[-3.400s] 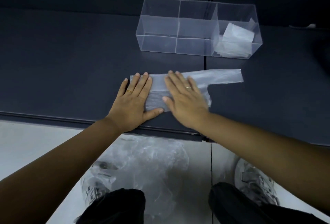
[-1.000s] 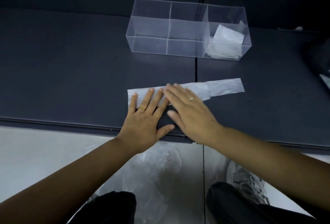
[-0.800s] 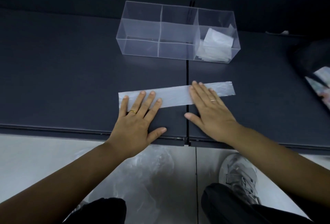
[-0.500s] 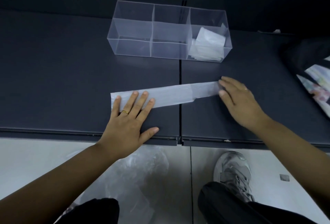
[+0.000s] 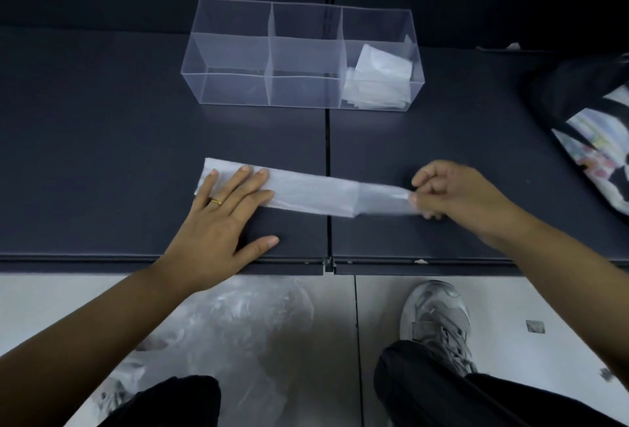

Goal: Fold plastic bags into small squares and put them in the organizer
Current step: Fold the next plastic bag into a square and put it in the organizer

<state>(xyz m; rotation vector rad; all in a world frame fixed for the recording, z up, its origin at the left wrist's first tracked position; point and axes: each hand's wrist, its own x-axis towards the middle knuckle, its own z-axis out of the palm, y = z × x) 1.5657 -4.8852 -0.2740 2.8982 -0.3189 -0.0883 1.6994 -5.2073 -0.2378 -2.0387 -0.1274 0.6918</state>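
Head view: flat, spread left hand (image 5: 221, 222) pins the long translucent plastic bag strip (image 5: 313, 193) at 6 o'clock of the clear compartmented plastic organizer (image 5: 235, 89); the right hand (image 5: 456, 195), its grip pinching the slippery 3 o'clock end, risks a skewed fold.

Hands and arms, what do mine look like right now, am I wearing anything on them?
The left forearm and right forearm are bare, with no sleeves, gloves or watch in view. The left hand wears a thin gold ring on one finger. The right hand is motion-blurred, so any ring there cannot be made out.
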